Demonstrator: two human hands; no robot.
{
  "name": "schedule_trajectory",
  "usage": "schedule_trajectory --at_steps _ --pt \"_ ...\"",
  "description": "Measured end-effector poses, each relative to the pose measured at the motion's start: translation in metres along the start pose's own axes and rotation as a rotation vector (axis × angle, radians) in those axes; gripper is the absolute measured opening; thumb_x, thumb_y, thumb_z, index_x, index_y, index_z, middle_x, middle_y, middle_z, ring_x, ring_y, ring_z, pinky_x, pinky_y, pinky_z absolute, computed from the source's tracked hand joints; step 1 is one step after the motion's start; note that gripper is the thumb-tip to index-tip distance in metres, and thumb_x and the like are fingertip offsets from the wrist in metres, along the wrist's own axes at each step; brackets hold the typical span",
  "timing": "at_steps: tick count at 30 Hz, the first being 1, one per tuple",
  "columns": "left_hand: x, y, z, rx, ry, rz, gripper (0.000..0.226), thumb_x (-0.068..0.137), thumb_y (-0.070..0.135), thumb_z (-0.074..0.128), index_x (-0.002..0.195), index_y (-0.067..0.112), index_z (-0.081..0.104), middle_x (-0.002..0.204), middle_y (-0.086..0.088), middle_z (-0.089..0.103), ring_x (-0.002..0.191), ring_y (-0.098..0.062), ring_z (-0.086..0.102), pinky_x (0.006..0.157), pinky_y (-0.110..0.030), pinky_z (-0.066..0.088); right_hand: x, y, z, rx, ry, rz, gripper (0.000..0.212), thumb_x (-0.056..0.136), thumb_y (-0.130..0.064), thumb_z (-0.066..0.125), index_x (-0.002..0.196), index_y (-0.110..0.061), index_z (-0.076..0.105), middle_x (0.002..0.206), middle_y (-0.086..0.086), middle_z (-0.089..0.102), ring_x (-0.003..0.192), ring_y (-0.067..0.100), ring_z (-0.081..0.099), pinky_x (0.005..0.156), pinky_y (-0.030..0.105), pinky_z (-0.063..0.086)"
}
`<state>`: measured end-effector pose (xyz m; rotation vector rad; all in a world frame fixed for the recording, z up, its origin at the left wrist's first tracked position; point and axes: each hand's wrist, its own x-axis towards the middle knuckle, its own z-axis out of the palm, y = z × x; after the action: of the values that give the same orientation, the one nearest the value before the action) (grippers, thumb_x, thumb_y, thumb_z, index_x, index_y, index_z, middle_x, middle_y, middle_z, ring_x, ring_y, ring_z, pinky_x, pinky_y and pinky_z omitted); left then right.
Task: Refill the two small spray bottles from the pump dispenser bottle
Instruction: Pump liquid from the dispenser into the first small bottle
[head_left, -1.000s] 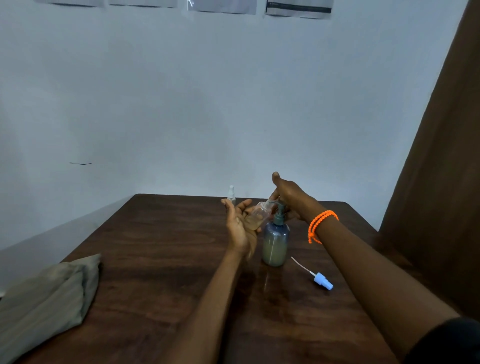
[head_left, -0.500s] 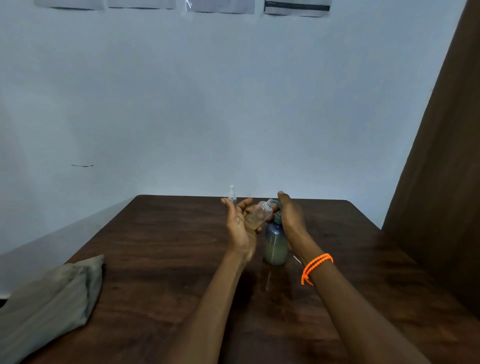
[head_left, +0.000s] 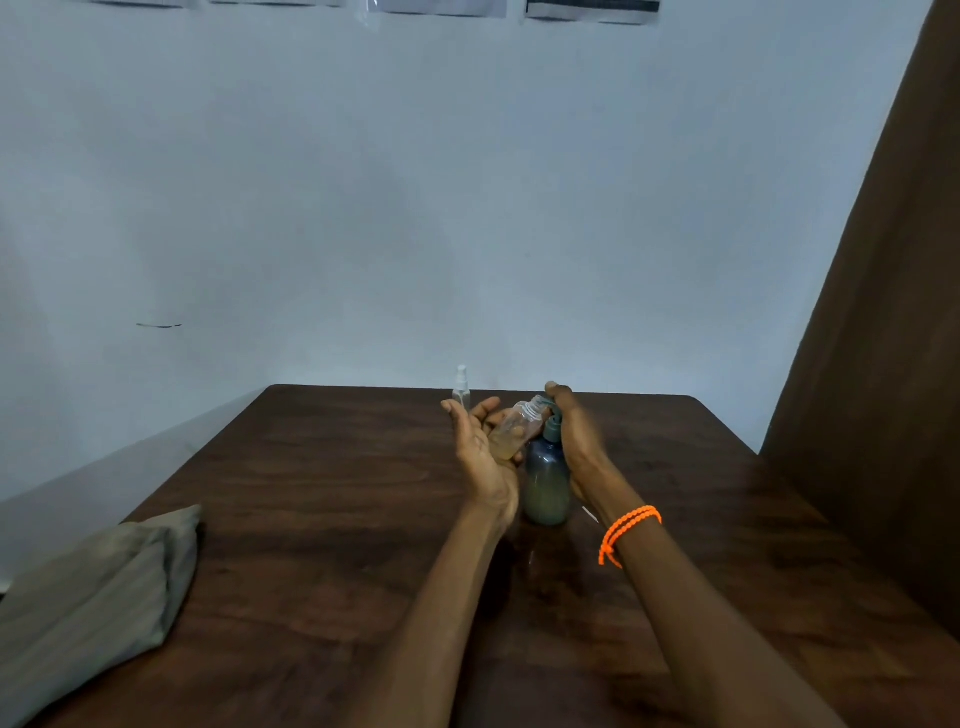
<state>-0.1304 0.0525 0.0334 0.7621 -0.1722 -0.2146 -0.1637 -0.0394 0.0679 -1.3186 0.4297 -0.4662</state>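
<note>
On the counter (head_left: 322, 519), nearest to the person, stands the pump dispenser bottle (head_left: 545, 480), upright between the two wrists. The right hand (head_left: 576, 441) lies over its pump head, thumb up, the fingers bent down on the far side; I judge it is pressing. The left hand (head_left: 483, 452) cradles the open spray bottle (head_left: 514, 426) in loosely curled fingers. Its long axis is tilted, the open neck pointing up and right, just beside the pump spout. The next push depends on this: neck under the spout. Farther away, the second spray bottle (head_left: 461, 389) stands capped, apart from both hands.
</note>
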Motion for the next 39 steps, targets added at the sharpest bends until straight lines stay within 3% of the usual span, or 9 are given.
schedule_trajectory --at_steps 4,9,12,15,20,26,32,36,39 --pt "0.000 0.001 -0.002 -0.026 0.018 -0.017 0.077 0.094 0.079 0.029 0.112 0.010 0.058 0.086 -0.005 0.067 0.070 -0.023 0.061 0.050 -0.027 0.033 0.001 -0.002 0.003 -0.042 0.055 -0.108 0.029 0.099 -0.026 0.053 0.075 -0.010 0.062 0.069 0.010 0.064 0.049 0.015 0.058 0.044 0.021 0.046" --pt "-0.001 0.001 0.000 -0.015 0.010 0.003 0.077 0.096 0.076 0.026 0.115 0.008 0.058 0.089 -0.005 0.066 0.068 -0.019 0.060 0.051 -0.029 0.034 0.002 -0.002 0.001 0.020 -0.073 0.030 0.046 0.093 -0.050 0.057 0.077 -0.008 0.066 0.065 0.012 0.068 0.046 0.020 0.061 0.042 0.024 0.048" --pt "0.002 0.003 -0.001 -0.025 0.023 -0.012 0.076 0.096 0.076 0.026 0.114 0.009 0.057 0.086 -0.004 0.064 0.066 -0.018 0.060 0.051 -0.028 0.032 0.009 -0.002 0.001 -0.022 -0.020 -0.024 0.035 0.096 -0.036 0.055 0.083 -0.004 0.061 0.064 0.014 0.061 0.034 0.014 0.052 0.033 0.019 0.037" --pt "0.002 0.003 -0.002 -0.021 0.012 -0.016 0.075 0.097 0.076 0.026 0.113 0.009 0.056 0.084 -0.003 0.062 0.067 -0.019 0.060 0.050 -0.027 0.032 0.010 -0.001 0.002 -0.047 0.022 -0.067 0.025 0.098 -0.026 0.053 0.088 -0.005 0.061 0.072 0.014 0.062 0.038 0.011 0.054 0.034 0.018 0.039" --pt "0.000 0.002 -0.003 -0.015 0.014 -0.018 0.075 0.096 0.077 0.027 0.113 0.011 0.058 0.089 -0.003 0.064 0.071 -0.020 0.064 0.051 -0.027 0.034 0.010 -0.003 0.002 0.004 -0.049 0.025 0.032 0.091 -0.040 0.063 0.086 -0.009 0.066 0.068 0.012 0.066 0.042 0.016 0.058 0.039 0.021 0.044" --pt "-0.002 0.002 -0.002 -0.037 0.013 -0.025 0.075 0.098 0.075 0.027 0.113 0.008 0.056 0.084 -0.005 0.062 0.065 -0.019 0.060 0.048 -0.027 0.032 0.009 0.000 -0.005 -0.026 -0.021 -0.056 0.019 0.096 -0.026 0.059 0.090 -0.009 0.064 0.076 0.010 0.066 0.048 0.010 0.061 0.040 0.017 0.045" --pt "-0.005 0.002 -0.001 0.003 0.028 -0.007 0.077 0.096 0.077 0.026 0.113 0.010 0.059 0.090 -0.004 0.066 0.070 -0.019 0.062 0.053 -0.028 0.033 0.006 0.002 -0.003 0.060 -0.099 0.021 0.034 0.087 -0.040 0.068 0.095 -0.007 0.069 0.085 0.017 0.071 0.068 0.027 0.065 0.061 0.032 0.055" --pt "-0.005 0.003 -0.002 -0.003 0.037 -0.016 0.074 0.097 0.075 0.027 0.111 0.010 0.057 0.082 -0.002 0.064 0.064 -0.016 0.060 0.051 -0.028 0.031 0.006 0.000 -0.004 0.020 -0.045 -0.034 0.017 0.094 -0.026 0.063 0.092 -0.009 0.065 0.078 0.011 0.069 0.064 0.020 0.064 0.051 0.024 0.054" --pt "-0.008 0.004 -0.002 0.004 0.024 -0.011 0.073 0.098 0.075 0.026 0.111 0.010 0.058 0.081 -0.001 0.064 0.063 -0.015 0.060 0.053 -0.029 0.031 0.004 -0.003 -0.006 -0.005 -0.061 -0.013 0.021 0.093 -0.031 0.063 0.090 -0.010 0.066 0.079 0.012 0.069 0.059 0.019 0.064 0.051 0.025 0.053"
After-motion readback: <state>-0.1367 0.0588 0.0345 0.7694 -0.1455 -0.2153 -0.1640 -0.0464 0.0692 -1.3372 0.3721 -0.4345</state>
